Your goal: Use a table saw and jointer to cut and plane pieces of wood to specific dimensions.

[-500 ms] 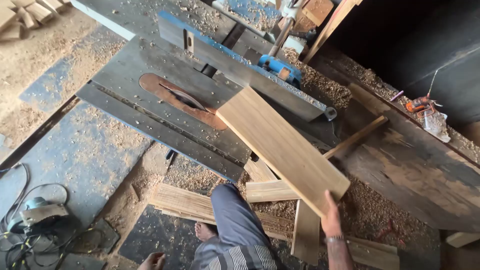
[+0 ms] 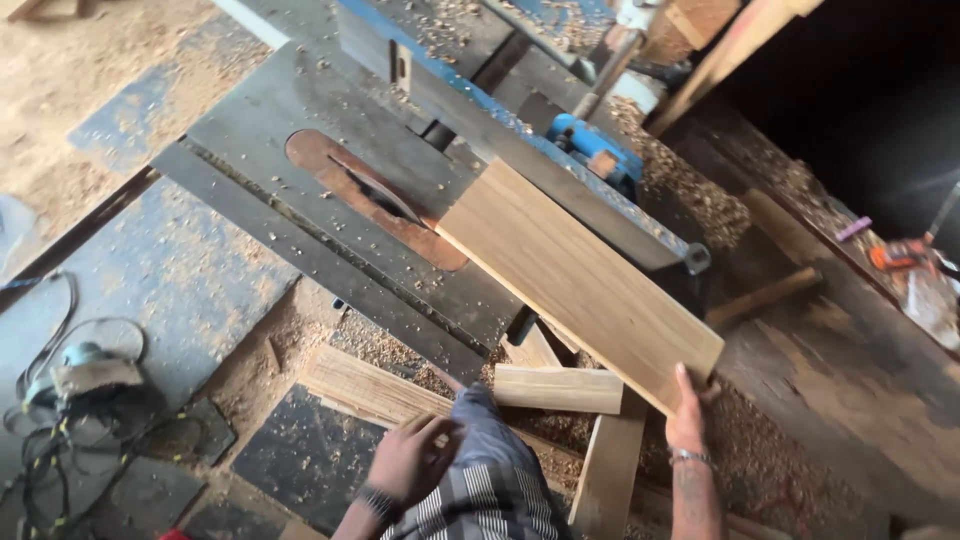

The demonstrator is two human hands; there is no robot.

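Observation:
A long pale wooden board lies slanted on the grey table saw top, its far end beside the rust-coloured blade insert. My right hand grips the board's near end, thumb on top. My left hand hangs free by my knee, fingers spread, holding nothing. A dark rip fence runs along the board's far side.
Short offcuts and planks lie on the sawdust-covered floor below the table. A power tool with a coiled cable sits at the lower left. A blue motor part and a dark workbench stand to the right.
My left hand has risen into view beside my knee. The board stays on the saw table with my right hand still on its near end.

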